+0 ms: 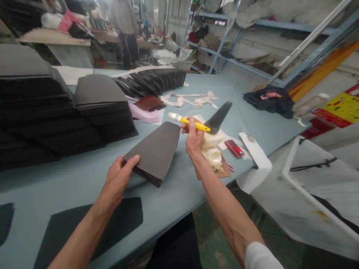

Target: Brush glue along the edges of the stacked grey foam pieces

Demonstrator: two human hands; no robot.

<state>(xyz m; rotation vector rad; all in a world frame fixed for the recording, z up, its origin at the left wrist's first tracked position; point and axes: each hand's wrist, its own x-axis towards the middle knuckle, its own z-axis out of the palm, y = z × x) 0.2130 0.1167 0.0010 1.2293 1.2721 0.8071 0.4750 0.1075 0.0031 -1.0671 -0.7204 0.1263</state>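
Observation:
My left hand (120,173) grips the near left corner of a small stack of dark grey tapered panels (157,151), thumb on top and fingers underneath. The stack is tilted over the blue-grey table. In my right hand (194,140) is a paintbrush (193,123) with a yellow handle, its pale, crusted bristles pointing left above the stack's far edge. Just right of that hand stand a cream-coloured, glue-crusted container (211,155) and a dark cone-shaped piece (218,117) leaning up behind it.
Tall piles of dark panels (101,108) fill the table's left side, with a fanned row (157,80) behind. A red phone-like object (234,148) and dark cloth (269,101) lie right. A white-framed bin (288,164) stands beside the table; another person (125,30) is at the back.

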